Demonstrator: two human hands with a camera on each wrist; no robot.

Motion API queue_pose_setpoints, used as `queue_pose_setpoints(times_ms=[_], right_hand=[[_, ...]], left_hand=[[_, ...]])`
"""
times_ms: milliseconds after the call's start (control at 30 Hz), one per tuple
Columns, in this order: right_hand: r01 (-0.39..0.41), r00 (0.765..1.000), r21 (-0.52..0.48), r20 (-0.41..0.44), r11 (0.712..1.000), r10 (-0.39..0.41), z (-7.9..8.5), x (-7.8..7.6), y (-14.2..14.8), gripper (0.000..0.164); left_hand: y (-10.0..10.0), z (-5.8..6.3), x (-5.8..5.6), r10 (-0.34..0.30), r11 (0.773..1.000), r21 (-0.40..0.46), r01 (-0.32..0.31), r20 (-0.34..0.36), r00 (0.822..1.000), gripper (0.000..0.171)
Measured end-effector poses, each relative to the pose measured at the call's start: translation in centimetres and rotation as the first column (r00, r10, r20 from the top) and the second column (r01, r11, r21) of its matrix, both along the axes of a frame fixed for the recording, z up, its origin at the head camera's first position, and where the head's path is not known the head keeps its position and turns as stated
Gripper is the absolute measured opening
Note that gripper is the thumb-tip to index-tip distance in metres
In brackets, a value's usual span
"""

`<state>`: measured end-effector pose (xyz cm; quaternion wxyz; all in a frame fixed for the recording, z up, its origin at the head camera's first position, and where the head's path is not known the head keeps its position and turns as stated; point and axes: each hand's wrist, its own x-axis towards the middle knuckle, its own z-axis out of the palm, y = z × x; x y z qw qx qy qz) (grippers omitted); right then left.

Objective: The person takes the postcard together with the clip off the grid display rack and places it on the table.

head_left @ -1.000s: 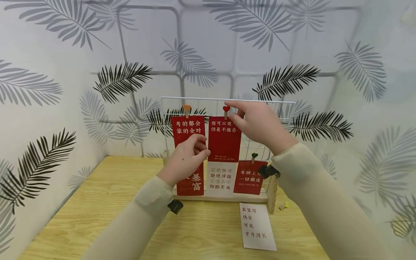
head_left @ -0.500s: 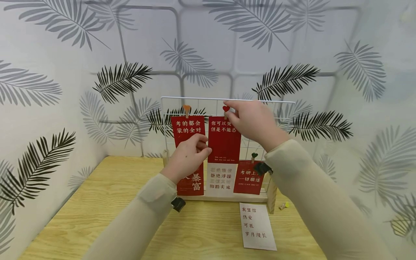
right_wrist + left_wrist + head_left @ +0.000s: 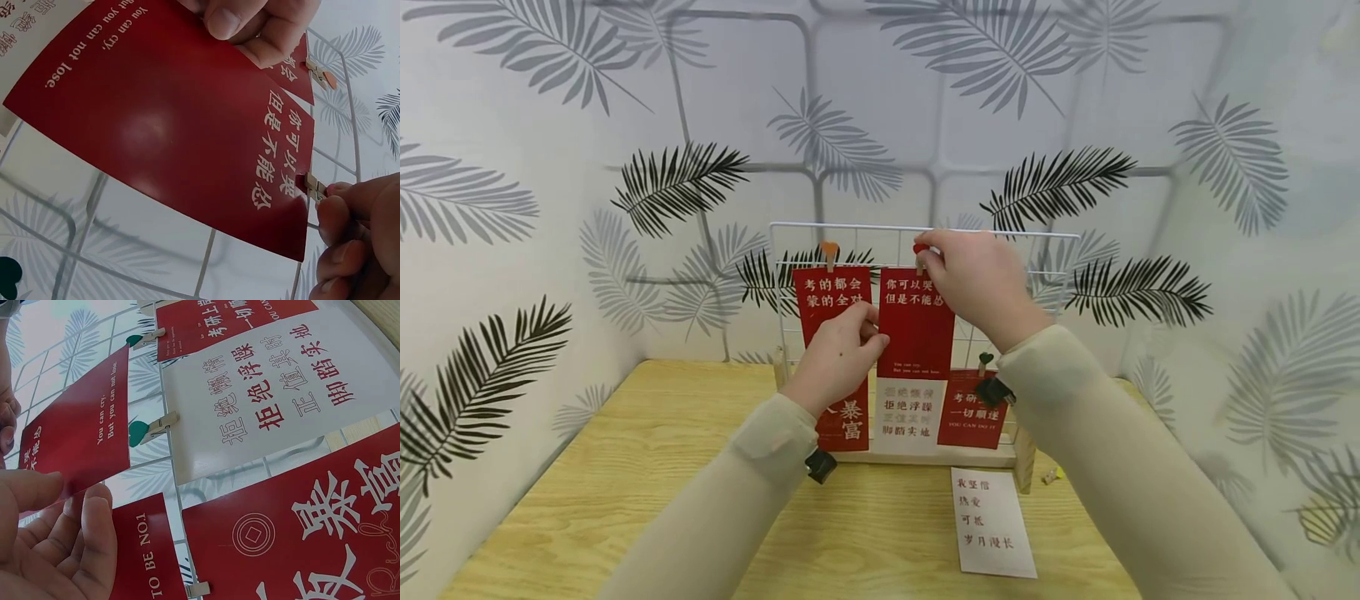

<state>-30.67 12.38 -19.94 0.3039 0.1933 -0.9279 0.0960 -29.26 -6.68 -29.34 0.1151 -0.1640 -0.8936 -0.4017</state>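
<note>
A red card (image 3: 916, 337) with white lettering hangs at the upper middle of a white wire grid rack (image 3: 850, 226). My left hand (image 3: 841, 358) pinches its left edge between thumb and fingers; the right wrist view shows the thumb (image 3: 224, 22) lying on the card's face. At the card's top edge, my right hand (image 3: 981, 279) pinches a small wooden clothespin (image 3: 315, 187) with a red heart. The clothespin bites the card's edge, and the card bows slightly away from the grid. Below hangs a white card (image 3: 275, 394) on a green-heart clothespin (image 3: 153, 427).
Left of the held card hang an upper red card (image 3: 835, 283) and a lower red card (image 3: 850, 425). Another red card (image 3: 966, 425) hangs lower right. On the wooden table (image 3: 647, 467) lie a loose white card (image 3: 992, 521) and a yellow-topped clothespin (image 3: 1051, 476).
My right fingers have drawn in around the red-heart clothespin, covering more of it, and the right forearm has shifted left. My left hand has edged right and slightly upward onto the card's edge.
</note>
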Motion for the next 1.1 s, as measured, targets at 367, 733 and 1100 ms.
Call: queue_pose_setpoints(times_ms=[367,733,1100], right_hand=[[-0.01,0.998,-0.069,-0.062,0.998,0.006,-0.9,-0.2,-0.4,0.025],[-0.009,0.997,-0.108,-0.075,0.994,0.0,-1.2,-0.2,-0.5,0.025],[-0.036,0.995,-0.092,-0.099,0.995,0.027,-1.3,-0.2,-0.3,0.022]], left_hand=[[0.0,0.1,0.0,0.009,1.0,0.009,-0.009,-0.007,1.0,0.02],[-0.1,0.0,-0.1,-0.033,0.998,0.044,0.034,-0.036,0.999,0.015],[-0.1,-0.3,-0.1,-0.048,0.995,0.087,0.052,-0.041,0.998,0.008]])
